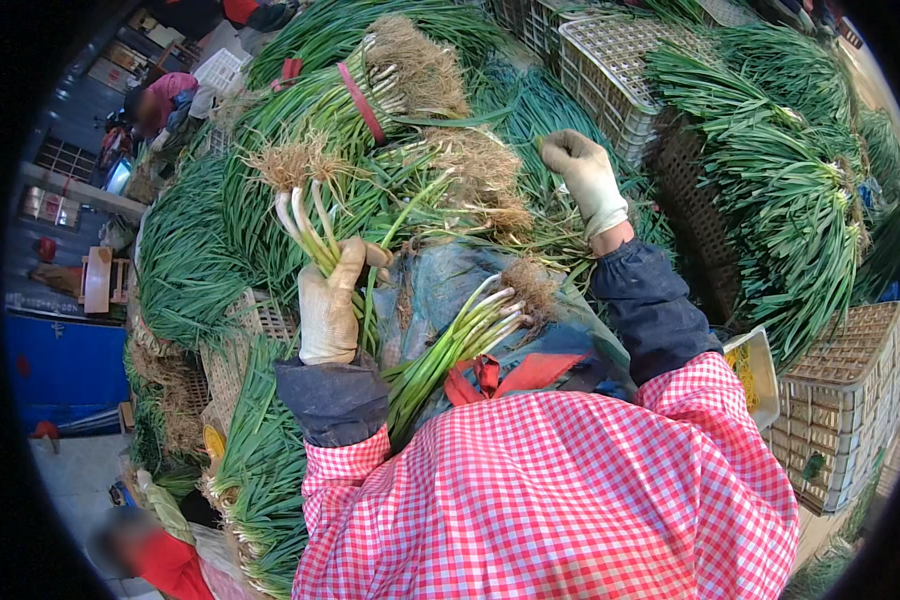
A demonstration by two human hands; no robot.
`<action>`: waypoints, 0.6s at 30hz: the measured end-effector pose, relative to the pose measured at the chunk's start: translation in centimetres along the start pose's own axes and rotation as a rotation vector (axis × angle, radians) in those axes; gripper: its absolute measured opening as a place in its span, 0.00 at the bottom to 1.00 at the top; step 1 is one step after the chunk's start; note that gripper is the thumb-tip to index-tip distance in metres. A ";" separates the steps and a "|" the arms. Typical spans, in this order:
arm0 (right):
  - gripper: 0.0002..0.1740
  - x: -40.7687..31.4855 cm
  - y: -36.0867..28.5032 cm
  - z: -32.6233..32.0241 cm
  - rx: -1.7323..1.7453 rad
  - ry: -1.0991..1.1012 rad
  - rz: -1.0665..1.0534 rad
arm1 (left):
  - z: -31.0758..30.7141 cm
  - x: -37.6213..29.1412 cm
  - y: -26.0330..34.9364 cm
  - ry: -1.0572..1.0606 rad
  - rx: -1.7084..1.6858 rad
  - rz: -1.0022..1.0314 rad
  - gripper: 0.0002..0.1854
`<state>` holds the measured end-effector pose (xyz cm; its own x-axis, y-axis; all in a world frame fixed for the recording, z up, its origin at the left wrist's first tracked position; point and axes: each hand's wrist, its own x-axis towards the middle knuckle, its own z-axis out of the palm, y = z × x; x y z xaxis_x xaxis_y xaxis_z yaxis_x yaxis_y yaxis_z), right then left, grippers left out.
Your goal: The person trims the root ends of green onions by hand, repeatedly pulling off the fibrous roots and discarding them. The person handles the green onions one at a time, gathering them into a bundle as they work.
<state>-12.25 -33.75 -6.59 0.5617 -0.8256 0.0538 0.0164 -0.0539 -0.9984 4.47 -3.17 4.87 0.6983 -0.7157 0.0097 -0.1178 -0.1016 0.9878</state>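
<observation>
My left hand (334, 304), in a pale knit work glove, grips a few green garlic stalks (300, 217) with their roots pointing up. One long green leaf stalk (412, 206) slants up past its fingers. My right hand (581, 176), gloved alike, is raised over the heap with its fingers curled in. A small yellow-green bit shows at its fingertips; whether it is held is unclear. On my lap, a loose bunch of green garlic (472, 322) rests with its roots to the upper right. Ahead lies a large bundle (345, 90) bound with a red band (361, 103).
Plastic crates (832, 405) stand at the right, with leafy bundles (780, 187) piled beyond. A pale container (754, 375) with yellow strands sits by my right elbow. More leaves (195, 247) are heaped at the left. Two other people (169, 101) are at the left side.
</observation>
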 end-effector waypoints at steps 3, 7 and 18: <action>0.27 -2.0 0.2 2.1 -0.259 -0.036 -0.259 | 0.8 0.1 -0.1 0.002 0.036 0.019 0.23; 0.25 -5.9 -4.1 8.0 0.349 -0.658 0.010 | 2.5 -0.1 0.5 -0.098 0.185 -0.118 0.20; 0.24 -3.7 -3.4 5.7 0.756 -0.305 0.112 | 1.7 -0.5 0.2 -0.016 0.043 -0.107 0.22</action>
<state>-9.68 -27.27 -3.53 0.7915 -0.6087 0.0546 0.4381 0.5028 -0.7452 2.88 -4.03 4.84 0.6970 -0.7103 -0.0981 -0.0741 -0.2074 0.9754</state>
